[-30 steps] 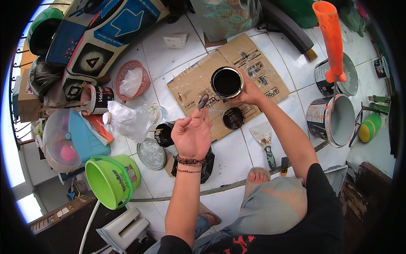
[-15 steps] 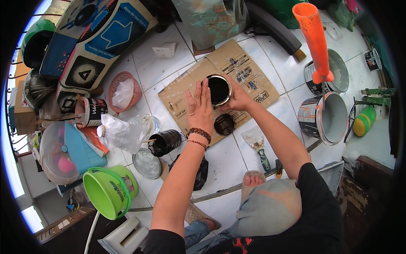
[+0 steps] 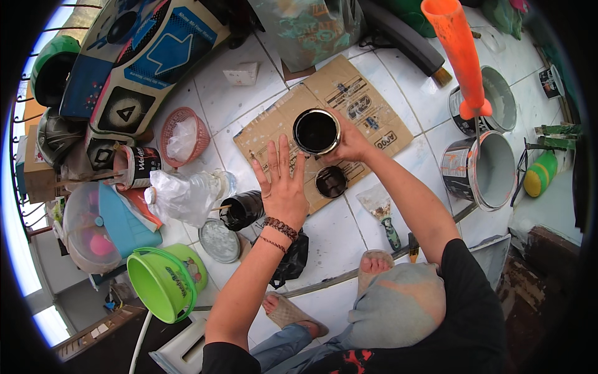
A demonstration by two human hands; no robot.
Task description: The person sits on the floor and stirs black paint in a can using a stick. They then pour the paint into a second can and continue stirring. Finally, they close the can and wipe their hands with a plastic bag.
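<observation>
My right hand [image 3: 350,141] is wrapped round the right side of an open metal can [image 3: 317,131] with dark, glossy contents, above a flat cardboard sheet [image 3: 381,128]. Fingers spread, my left hand [image 3: 283,187] is apart from the can on its lower left and holds nothing. Below the can, a round dark-coated lid [image 3: 331,181] lies by the near edge of the cardboard. Left of my left hand is a black-smeared container [image 3: 244,209] with a stick in it. Whether the can touches the cardboard is hard to tell.
A putty knife [image 3: 381,218] and a brush [image 3: 413,248] lie right of my legs. Two grey-lined pails [image 3: 495,171] stand at right, one with an orange-handled tool [image 3: 458,59]. A green bucket [image 3: 163,283], plastic bottle [image 3: 187,196] and pink basket [image 3: 185,136] are at left.
My left hand has come off the can's left side and moved left and down, its fingers spreading. The right hand still holds the can, which has shifted slightly left.
</observation>
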